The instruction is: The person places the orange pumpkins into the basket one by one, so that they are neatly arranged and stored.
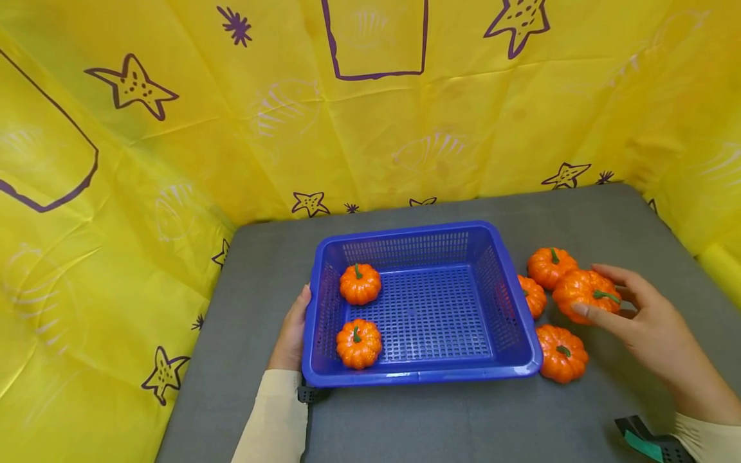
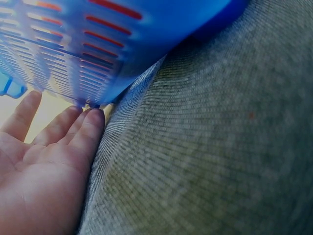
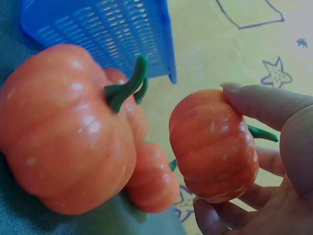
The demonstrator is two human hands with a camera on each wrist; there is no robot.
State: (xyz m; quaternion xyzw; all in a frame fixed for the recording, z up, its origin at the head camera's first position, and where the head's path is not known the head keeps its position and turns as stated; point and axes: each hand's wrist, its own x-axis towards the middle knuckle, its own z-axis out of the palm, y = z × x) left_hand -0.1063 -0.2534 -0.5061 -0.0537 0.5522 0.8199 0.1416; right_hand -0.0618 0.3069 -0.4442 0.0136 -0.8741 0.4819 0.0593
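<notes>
A blue plastic basket (image 1: 422, 376) with slotted walls holds two small orange pumpkins: one toward the back (image 1: 360, 284) and one toward the front (image 1: 359, 344), both by its left wall. My left hand (image 1: 292, 331) rests against the basket's left side; in the left wrist view its fairly straight fingers (image 2: 89, 128) touch the slotted wall. My right hand (image 1: 648, 321) grips a small orange pumpkin (image 1: 581, 294) between thumb and fingers, its green stem (image 3: 263, 133) tilted toward the palm. The right wrist view shows this pumpkin (image 3: 213, 147) raised beside the others.
Right of the basket lie three more pumpkins: one at the back (image 1: 551, 267), one partly hidden by the basket rim (image 1: 531, 297), and one in front (image 1: 561, 354). Grey cloth (image 1: 405, 421) covers the table. A yellow patterned curtain (image 1: 376, 141) hangs behind and along the sides.
</notes>
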